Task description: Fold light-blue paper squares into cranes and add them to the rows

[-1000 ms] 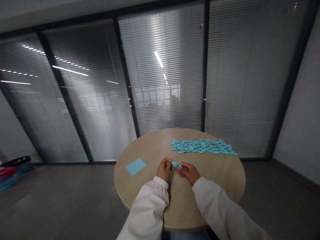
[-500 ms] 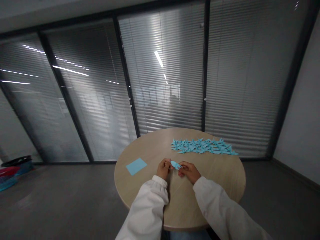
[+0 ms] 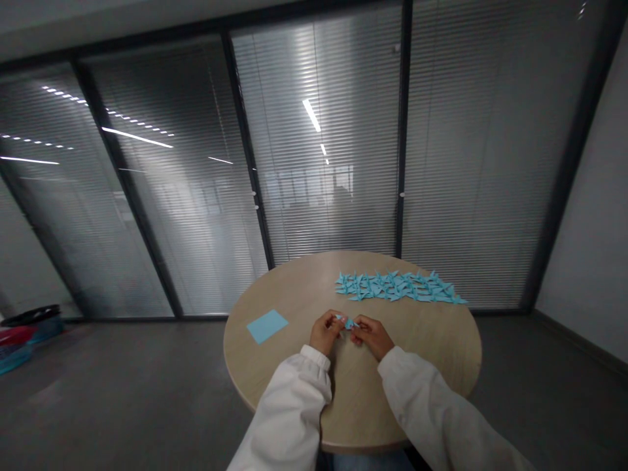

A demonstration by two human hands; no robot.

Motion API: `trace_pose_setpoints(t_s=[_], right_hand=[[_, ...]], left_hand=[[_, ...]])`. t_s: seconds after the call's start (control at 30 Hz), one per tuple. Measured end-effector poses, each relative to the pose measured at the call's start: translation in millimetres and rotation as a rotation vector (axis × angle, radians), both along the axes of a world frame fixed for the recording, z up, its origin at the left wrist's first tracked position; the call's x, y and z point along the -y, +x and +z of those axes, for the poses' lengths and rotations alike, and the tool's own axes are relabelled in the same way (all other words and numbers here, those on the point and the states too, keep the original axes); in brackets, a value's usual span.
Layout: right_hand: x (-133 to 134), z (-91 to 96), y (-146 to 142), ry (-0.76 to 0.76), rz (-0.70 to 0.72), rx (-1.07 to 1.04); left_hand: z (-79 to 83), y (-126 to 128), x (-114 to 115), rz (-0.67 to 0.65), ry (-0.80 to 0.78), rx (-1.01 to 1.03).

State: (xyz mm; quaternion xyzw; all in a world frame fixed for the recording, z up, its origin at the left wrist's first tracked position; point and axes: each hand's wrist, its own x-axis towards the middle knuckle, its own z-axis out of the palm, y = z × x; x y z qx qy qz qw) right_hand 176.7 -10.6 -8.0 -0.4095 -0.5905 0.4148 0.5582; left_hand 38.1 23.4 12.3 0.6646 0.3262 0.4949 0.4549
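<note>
A small folded piece of blue paper (image 3: 348, 323) is pinched between my two hands above the middle of the round table (image 3: 363, 418). My left hand (image 3: 325, 332) grips its left side, thumb on top. From the other side, the fingers of my right hand (image 3: 371, 336) close on its right end. Fingers cover much of the paper, so its exact folded shape is hard to make out. Beyond my hands lie many folded blue paper cranes (image 3: 397, 286) in close rows. A flat blue paper sheet (image 3: 267, 326) rests to the left of my left hand.
Glass partitions with blinds (image 3: 324, 216) stand behind the table's far edge. On the floor at far left are a black-rimmed container (image 3: 34, 317) and a red and blue one (image 3: 14, 350). A plain wall (image 3: 583, 261) rises at the right.
My left thumb and fingers have shifted rightward over the folded paper, so less of it shows and my hands are closer together. The cranes and the flat sheet stay put.
</note>
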Motion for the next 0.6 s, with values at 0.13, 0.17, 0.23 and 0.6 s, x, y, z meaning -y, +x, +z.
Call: trace_pose_setpoints(t_s=[0.13, 0.17, 0.23, 0.6], right_hand=[[0.4, -0.4, 1.4, 0.029, 0.033, 0.005], [0.2, -0.7, 1.7, 0.036, 0.037, 0.006], [-0.4, -1.2, 2.3, 0.044, 0.048, 0.009], [1.7, 1.4, 2.8, 0.050, 0.087, 0.019]], left_hand=[[-5.5, -4.5, -8.5, -0.008, -0.154, 0.081], [-7.2, -5.5, -10.3, -0.022, -0.206, 0.107], [-10.5, -7.0, -13.1, -0.057, -0.297, 0.152], [-14.4, -9.1, -12.1, -0.202, -0.558, 0.356]])
